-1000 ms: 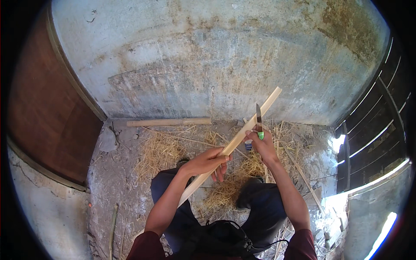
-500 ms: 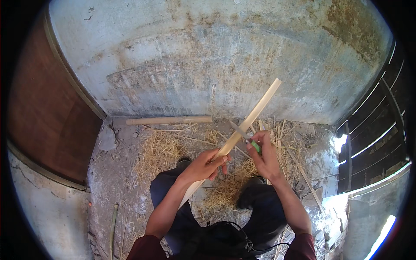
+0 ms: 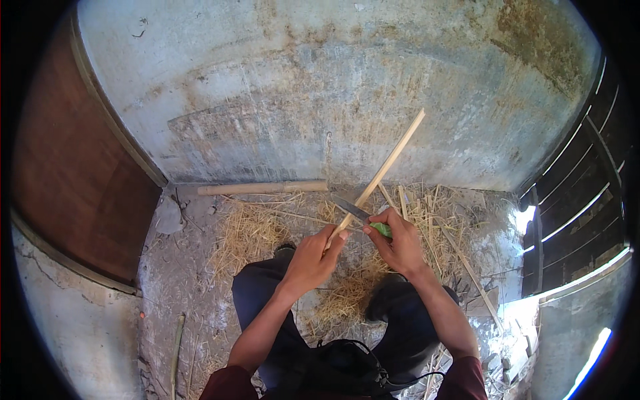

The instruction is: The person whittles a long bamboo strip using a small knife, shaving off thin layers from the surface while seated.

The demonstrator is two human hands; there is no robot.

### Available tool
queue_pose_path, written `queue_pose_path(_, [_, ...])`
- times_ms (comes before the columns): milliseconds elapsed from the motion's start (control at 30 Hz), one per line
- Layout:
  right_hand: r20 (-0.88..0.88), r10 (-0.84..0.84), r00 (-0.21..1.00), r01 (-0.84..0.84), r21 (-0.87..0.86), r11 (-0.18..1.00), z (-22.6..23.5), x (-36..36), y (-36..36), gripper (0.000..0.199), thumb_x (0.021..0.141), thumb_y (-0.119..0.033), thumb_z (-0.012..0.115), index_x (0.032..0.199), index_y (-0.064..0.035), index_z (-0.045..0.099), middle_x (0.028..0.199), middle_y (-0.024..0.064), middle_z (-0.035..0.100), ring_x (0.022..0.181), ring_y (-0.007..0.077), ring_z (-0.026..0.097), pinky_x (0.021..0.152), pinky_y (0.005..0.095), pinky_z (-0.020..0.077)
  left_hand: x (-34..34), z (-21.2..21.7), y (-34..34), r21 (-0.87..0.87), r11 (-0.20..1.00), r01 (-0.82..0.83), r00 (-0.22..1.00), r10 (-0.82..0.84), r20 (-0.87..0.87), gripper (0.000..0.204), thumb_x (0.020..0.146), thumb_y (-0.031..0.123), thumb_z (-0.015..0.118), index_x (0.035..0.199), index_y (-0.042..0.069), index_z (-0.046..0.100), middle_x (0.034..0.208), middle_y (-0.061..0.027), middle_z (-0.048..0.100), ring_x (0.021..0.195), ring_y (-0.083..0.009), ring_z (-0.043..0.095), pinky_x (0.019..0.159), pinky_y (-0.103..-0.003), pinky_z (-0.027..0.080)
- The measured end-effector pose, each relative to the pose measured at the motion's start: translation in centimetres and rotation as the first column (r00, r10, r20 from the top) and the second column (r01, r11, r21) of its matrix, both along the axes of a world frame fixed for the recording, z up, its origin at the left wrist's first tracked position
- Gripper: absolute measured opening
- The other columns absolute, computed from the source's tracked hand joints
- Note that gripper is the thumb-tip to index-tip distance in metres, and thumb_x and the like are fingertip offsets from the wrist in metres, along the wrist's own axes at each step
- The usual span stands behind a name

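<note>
A long pale strip of split bamboo or wood [image 3: 395, 155] slants up and to the right in front of me, its narrow edge turned toward me. My left hand [image 3: 313, 261] is closed around its lower part, with the thumb along it. My right hand [image 3: 399, 245] grips a knife [image 3: 351, 209] by its green handle [image 3: 381, 229]. The blade points up and to the left and crosses the strip just above my left hand, seemingly touching it. The strip's lower end is hidden behind my left hand and arm.
A bamboo pole [image 3: 263, 189] lies along the base of the stained wall [image 3: 320, 107]. Piles of shavings [image 3: 250, 233] cover the floor between and beside my legs. Loose strips [image 3: 470, 275] lie at the right. A brown door panel [image 3: 87, 167] stands left, dark slats [image 3: 573, 193] right.
The strip has been turned from its broad face to its narrow edge. My right hand has brought the knife down and left, nearer my left hand, which grips the strip more closely.
</note>
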State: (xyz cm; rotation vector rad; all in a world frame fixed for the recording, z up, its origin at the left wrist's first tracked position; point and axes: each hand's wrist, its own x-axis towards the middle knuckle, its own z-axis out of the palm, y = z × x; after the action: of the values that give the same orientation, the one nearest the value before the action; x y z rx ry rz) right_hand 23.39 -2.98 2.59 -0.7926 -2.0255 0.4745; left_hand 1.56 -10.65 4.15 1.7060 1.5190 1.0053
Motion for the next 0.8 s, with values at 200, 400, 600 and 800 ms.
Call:
queue_pose_path(200, [-0.041, 0.021, 0.999, -0.021, -0.004, 1.0, 0.1, 0.0, -0.2, 0.025, 0.098, -0.012, 0.08, 0.113, -0.0024, 0.062, 0.1, 0.0189, 0.075, 0.085, 0.0377, 0.077, 0.068, 0.0435, 0.0571, -0.4, -0.8, -0.4, -0.047, 0.999, -0.003, 0.984, 0.011, 0.176, 0.054, 0.12, 0.045, 0.038, 0.123, 0.003, 0.072, 0.073, 0.0037, 0.042, 0.061, -0.0088, 0.041, 0.057, -0.03, 0.037])
queue_pose_path(400, [-0.081, 0.058, 0.995, -0.059, -0.014, 0.998, 0.3, 0.2, -0.6, 0.026, 0.098, -0.013, 0.081, 0.112, -0.0023, 0.062, 0.099, 0.0193, 0.075, 0.088, 0.0378, 0.077, 0.07, 0.0428, 0.0578, -0.6, -0.4, -1.0, -0.095, 0.995, 0.014, 0.961, 0.013, 0.278, 0.044, 0.118, 0.04, 0.047, 0.124, 0.003, 0.071, 0.074, 0.003, 0.044, 0.063, -0.0072, 0.038, 0.058, -0.03, 0.033])
queue_pose_path(600, [-0.062, 0.05, 0.997, -0.05, -0.002, 0.999, -0.4, 0.6, -0.5, 0.025, 0.098, -0.014, 0.082, 0.11, -0.0031, 0.063, 0.098, 0.0132, 0.075, 0.086, 0.0297, 0.077, 0.072, 0.039, 0.0579, 0.2, -0.1, -1.5, -0.071, 0.997, -0.011, 0.956, 0.031, 0.29, 0.037, 0.116, 0.032, 0.055, 0.125, 0.001, 0.072, 0.073, 0.0013, 0.046, 0.066, -0.0087, 0.04, 0.059, -0.033, 0.034])
queue_pose_path(800, [-0.059, 0.125, 0.99, -0.118, 0.112, 0.987, -0.5, -0.2, -1.0, 0.026, 0.096, -0.013, 0.084, 0.106, -0.0032, 0.063, 0.092, 0.0134, 0.071, 0.081, 0.0298, 0.075, 0.069, 0.0395, 0.0563, 0.2, 0.2, -2.2, 0.01, 0.998, -0.059, 0.982, 0.057, 0.179, 0.037, 0.116, 0.032, 0.055, 0.122, 0.0, 0.07, 0.071, -0.0022, 0.046, 0.065, -0.011, 0.041, 0.06, -0.035, 0.035])
